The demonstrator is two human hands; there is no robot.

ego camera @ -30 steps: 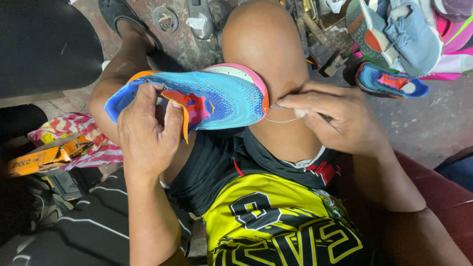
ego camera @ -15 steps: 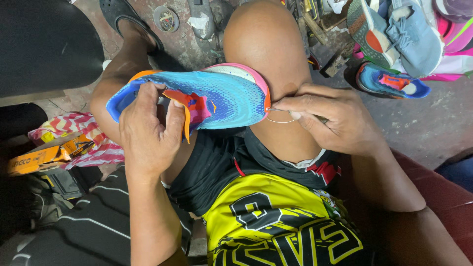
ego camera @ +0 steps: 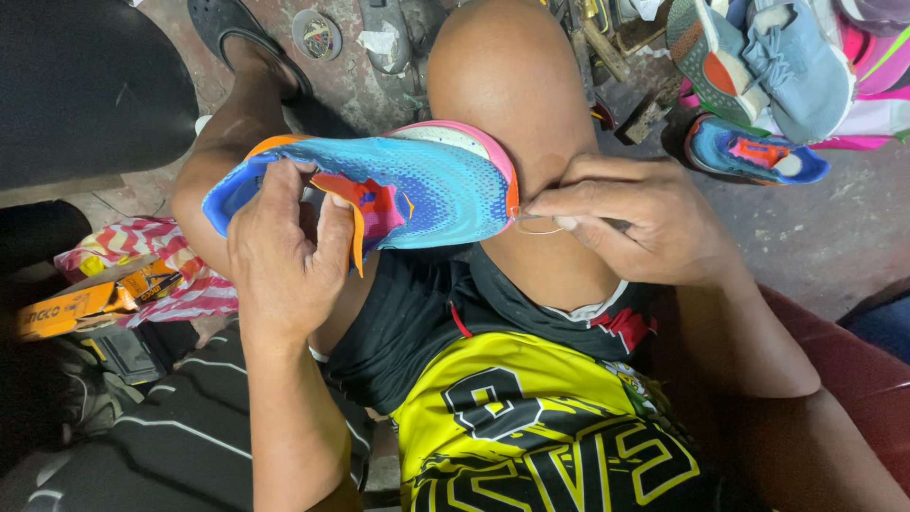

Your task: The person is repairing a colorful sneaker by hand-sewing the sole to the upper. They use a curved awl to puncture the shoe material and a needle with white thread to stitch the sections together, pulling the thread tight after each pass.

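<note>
In the head view, a blue running shoe (ego camera: pixel 398 190) with orange trim and a pink-edged sole is held sideways across the person's bare knees, its long axis running left to right in the scene. The laced, open end lies to the left and the rounded end with the pale sole rim to the right, pressed against the right knee (ego camera: pixel 517 85).

The left hand (ego camera: pixel 284 251) is closed around the shoe's left part, fingers curled over the upper near the orange tongue, thumb on the near side, so the shoe is steadied from below and from the near side.

The right hand (ego camera: pixel 645 223) is set just to the right of the shoe's rounded end, touching it. Its fingertips are pinched shut on something thin at the sole seam (a needle or awl cannot be made out), and a fine loop of thread (ego camera: pixel 540 228) is seen hanging between the pinch and the shoe edge. The shoe thus lies directly left of this hand, which is the one at the seam, while the left hand is well apart at the other end.

Farther off, on the stained floor (ego camera: pixel 834 237), a matching blue shoe (ego camera: pixel 754 152) and a pale blue shoe (ego camera: pixel 787 57) are seen at the far right. At the left, a striped red-and-white cloth (ego camera: pixel 180 275) and an orange tool box (ego camera: pixel 76 308) are lying near the left leg
</note>
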